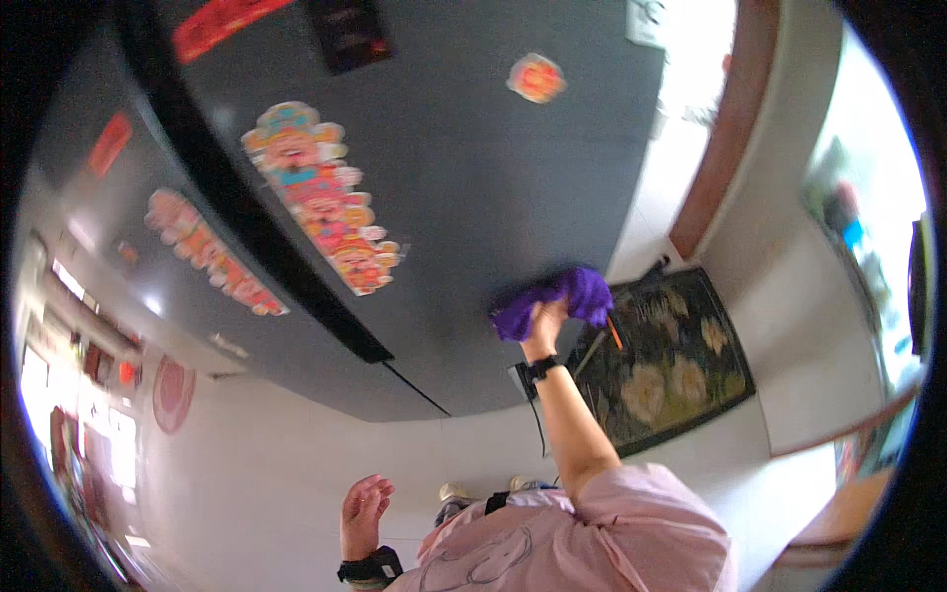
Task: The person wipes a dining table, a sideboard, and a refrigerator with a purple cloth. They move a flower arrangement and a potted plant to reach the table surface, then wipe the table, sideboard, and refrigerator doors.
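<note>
My right hand presses a purple cloth against the lower right part of a dark grey refrigerator door. Its wrist wears a black band. My left hand hangs in the air at the lower left, away from the door, fingers loosely bent with nothing in them. Left of the cloth, a tall sticker of cartoon figures runs along the door. A small round sticker is higher up. The black vertical groove separates this door from the one on the left, which bears a similar figure sticker.
A dark floral panel is beside the door's right edge, with a thin stick in front. A thin black cable hangs below my right wrist. Pale floor lies below. A brown frame rises at right.
</note>
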Motion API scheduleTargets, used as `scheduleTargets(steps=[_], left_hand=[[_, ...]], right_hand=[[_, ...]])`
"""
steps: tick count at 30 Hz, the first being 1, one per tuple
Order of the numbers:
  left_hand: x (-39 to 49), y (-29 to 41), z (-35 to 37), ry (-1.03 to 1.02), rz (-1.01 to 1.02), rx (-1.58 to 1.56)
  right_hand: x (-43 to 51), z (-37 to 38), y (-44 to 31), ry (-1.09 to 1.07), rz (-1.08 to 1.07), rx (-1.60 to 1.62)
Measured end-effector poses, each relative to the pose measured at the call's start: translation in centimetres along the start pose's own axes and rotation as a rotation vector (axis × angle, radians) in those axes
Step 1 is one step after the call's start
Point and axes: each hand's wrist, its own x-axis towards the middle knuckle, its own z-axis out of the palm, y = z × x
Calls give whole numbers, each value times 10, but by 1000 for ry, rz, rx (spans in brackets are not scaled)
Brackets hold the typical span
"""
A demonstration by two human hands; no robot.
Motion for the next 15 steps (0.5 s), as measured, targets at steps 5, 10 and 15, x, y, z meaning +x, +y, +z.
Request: scheduleTargets(steps=[5,10,15], left_hand=[[-24,-9,-24,13,61,-94],[-24,-16,-64,88,61,-153],[-11,-14,-129,82,88,-216]], right_hand=[[93,-31,-60,452,-57,110],[204,-100,-197,605,-400,371],[228,-150,-401,-305,-96,1858]])
